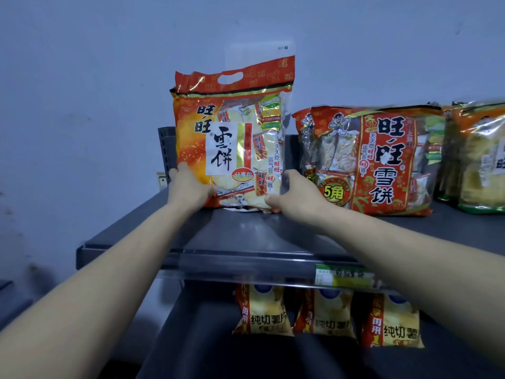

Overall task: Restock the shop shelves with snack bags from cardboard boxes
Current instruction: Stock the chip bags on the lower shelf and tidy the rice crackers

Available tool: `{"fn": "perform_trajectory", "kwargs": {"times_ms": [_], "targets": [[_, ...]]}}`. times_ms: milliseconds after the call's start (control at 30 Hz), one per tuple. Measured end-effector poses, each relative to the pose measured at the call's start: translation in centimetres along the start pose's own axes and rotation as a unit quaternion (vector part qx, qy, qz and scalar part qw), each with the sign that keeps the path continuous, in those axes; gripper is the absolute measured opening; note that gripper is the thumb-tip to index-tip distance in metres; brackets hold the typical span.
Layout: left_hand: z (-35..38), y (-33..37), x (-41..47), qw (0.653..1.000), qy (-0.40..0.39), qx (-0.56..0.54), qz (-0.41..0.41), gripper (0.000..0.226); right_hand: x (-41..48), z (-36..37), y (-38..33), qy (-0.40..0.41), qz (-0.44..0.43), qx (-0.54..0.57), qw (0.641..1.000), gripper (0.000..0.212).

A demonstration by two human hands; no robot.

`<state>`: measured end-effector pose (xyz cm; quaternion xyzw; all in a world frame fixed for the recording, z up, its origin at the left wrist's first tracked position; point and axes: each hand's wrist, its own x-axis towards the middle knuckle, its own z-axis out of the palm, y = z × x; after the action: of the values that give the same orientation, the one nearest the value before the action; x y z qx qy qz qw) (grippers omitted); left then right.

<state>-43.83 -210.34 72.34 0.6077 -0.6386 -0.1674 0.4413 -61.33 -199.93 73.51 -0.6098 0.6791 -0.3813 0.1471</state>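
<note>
Orange snack bag (pixel 232 138) stands upright (handle-cutout top) on dark shelf (pixel 246 231).

Both bare arms stretched forward, hands about level.
Left hand (pixel 188 187) grips snack bag (pixel 232 127) at lower left edge; right hand (pixel 295 195) grips lower right edge, fingers curled round.

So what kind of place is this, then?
Most likely a small shop's snack section. A grey metal shelf has a green price label on its front edge, other snack bags stand on it, and the left hand and right hand hold a rice cracker bag upright there.
</note>
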Motion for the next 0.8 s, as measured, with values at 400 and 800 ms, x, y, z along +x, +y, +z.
{"fn": "perform_trajectory", "kwargs": {"times_ms": [400, 800], "targets": [[-0.7, 8.7, -13.6, 0.986, -0.101, -0.019, 0.135, 0.056, -10.5, -7.6, 2.8, 0.027, -0.092, -0.145, 0.985, 0.05], [2.7, 12.9, -33.7, 0.967, -0.213, 0.002, 0.138, 0.043, -27.7, -16.1, 12.6, 0.009, -0.022, -0.114, 0.993, 0.042]]}}
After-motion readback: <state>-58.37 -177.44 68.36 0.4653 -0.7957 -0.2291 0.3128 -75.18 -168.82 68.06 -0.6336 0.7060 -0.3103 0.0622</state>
